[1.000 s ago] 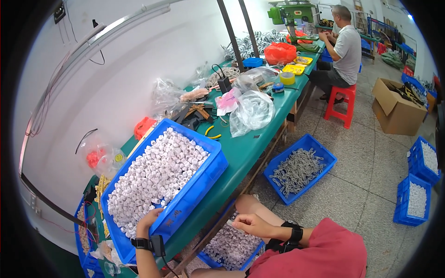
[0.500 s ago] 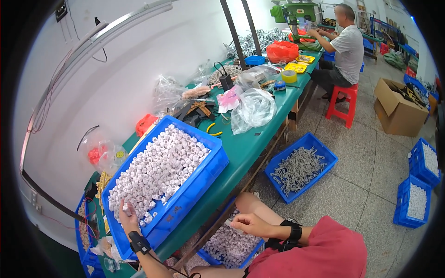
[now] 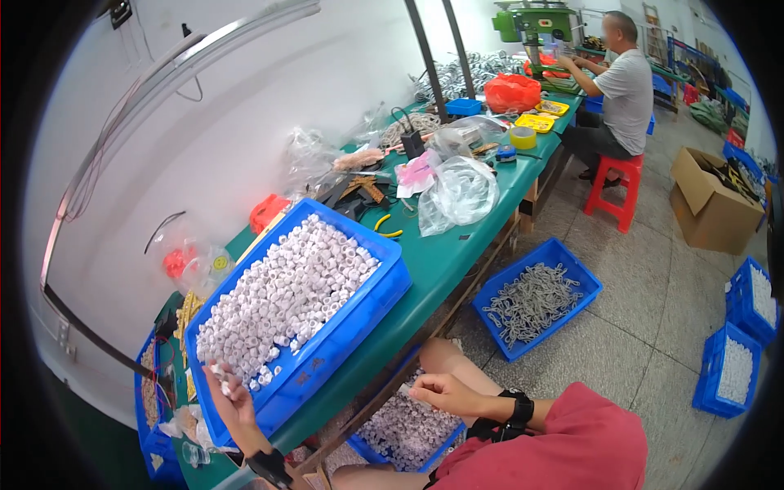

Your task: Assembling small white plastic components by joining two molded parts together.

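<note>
White pieces [image 3: 286, 286], small and knobbly, lie heaped in the large blue crate [image 3: 377, 306], which sits tilted in our view on the green table [image 3: 445, 255]. Our left hand [image 3: 233, 398] is at the crate's near left corner, palm turned up, its fingers loosely curled around a few of the pieces. Our right hand [image 3: 447, 395] hangs above the lower crate [image 3: 367, 455], which holds more of the same pieces beside our legs. Its fingers are bent in toward the thumb, but the tips are too small for us to tell whether they pinch anything. We wear a dark strap on each wrist. Beyond the large crate we see a yellow-handled tool [image 3: 390, 233] and a clear plastic bag [image 3: 461, 196]. On the floor, a blue bin [image 3: 557, 318] holds grey metal clips [image 3: 532, 302]. Farther off, a co-worker [image 3: 627, 94] sits on a red stool [image 3: 618, 167].
</note>
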Demonstrator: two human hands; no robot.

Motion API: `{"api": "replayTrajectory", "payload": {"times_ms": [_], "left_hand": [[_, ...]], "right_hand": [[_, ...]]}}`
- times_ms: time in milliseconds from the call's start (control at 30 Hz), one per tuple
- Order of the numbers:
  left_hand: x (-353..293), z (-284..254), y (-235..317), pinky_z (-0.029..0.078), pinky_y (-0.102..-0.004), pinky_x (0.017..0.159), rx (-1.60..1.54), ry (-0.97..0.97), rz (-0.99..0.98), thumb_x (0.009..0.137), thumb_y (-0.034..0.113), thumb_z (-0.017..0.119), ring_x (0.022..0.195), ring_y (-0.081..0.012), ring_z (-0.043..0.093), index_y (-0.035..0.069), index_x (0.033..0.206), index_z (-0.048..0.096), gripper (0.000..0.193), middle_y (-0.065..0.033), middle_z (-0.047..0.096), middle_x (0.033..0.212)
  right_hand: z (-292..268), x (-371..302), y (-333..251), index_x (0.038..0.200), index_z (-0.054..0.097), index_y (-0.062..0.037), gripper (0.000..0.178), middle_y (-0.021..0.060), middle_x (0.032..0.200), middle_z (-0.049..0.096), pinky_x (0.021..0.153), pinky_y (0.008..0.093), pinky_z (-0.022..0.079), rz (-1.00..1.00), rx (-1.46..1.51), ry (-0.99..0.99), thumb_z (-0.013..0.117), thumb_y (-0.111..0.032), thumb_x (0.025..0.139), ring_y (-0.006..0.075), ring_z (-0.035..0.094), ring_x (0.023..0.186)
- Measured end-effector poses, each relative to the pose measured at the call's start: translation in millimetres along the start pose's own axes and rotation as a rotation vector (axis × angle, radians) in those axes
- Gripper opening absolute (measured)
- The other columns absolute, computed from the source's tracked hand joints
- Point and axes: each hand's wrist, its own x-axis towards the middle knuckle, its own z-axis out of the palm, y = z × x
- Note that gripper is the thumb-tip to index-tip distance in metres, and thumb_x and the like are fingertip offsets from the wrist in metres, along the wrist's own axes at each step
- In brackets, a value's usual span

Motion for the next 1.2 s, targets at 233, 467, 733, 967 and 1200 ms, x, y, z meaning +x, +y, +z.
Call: {"api": "replayTrajectory", "payload": {"times_ms": [233,467,733,967,1200], "left_hand": [[-137,12,-66,0.034,-0.0137,0.036,0.124,0.034,-0.112,0.090,0.024,0.048,0.053,-0.0060,0.044,0.005,0.106,0.046,0.025,-0.0119,0.055,0.094],[-178,6,-114,0.033,-0.0151,0.039,-0.165,0.196,-0.261,0.093,0.031,0.041,0.055,-0.0073,0.043,0.008,0.105,0.046,0.027,-0.0060,0.052,0.090],[-216,-8,-135,0.035,-0.0172,0.044,-0.013,0.370,-0.226,0.090,0.019,0.047,0.063,-0.0086,0.049,0.006,0.112,0.045,0.026,-0.0084,0.056,0.102],[-239,-14,-173,0.031,-0.0154,0.040,-0.022,0.405,-0.289,0.089,0.022,0.051,0.061,-0.0088,0.051,0.007,0.106,0.043,0.024,-0.0065,0.055,0.082],[-234,4,-168,0.033,-0.0158,0.041,0.174,0.365,-0.232,0.083,0.018,0.061,0.059,-0.0046,0.051,0.004,0.102,0.052,0.025,-0.0007,0.054,0.075]], "right_hand": [[25,14,-10,0.079,0.056,-0.0048,0.017,-0.0054,0.063,0.042,0.048,0.0190,0.031,-0.045,-0.108,-0.153,0.052,-0.019,0.088,0.0014,0.036,0.057],[45,16,4,0.078,0.055,-0.0018,0.013,-0.0035,0.060,0.046,0.048,0.0186,0.034,-0.014,0.042,-0.235,0.053,-0.011,0.087,0.0031,0.042,0.053],[81,21,16,0.080,0.055,-0.0011,0.011,-0.0025,0.064,0.047,0.050,0.0196,0.032,0.107,-0.018,-0.428,0.051,-0.009,0.088,0.0037,0.040,0.057],[81,1,41,0.084,0.050,-0.0005,0.009,0.0059,0.079,0.054,0.055,0.0215,0.039,0.094,0.122,-0.389,0.046,-0.007,0.089,0.0086,0.049,0.063],[71,0,32,0.084,0.051,-0.0001,0.009,0.0057,0.077,0.054,0.054,0.0210,0.039,0.134,0.172,-0.347,0.046,-0.006,0.089,0.0085,0.049,0.062]]}}
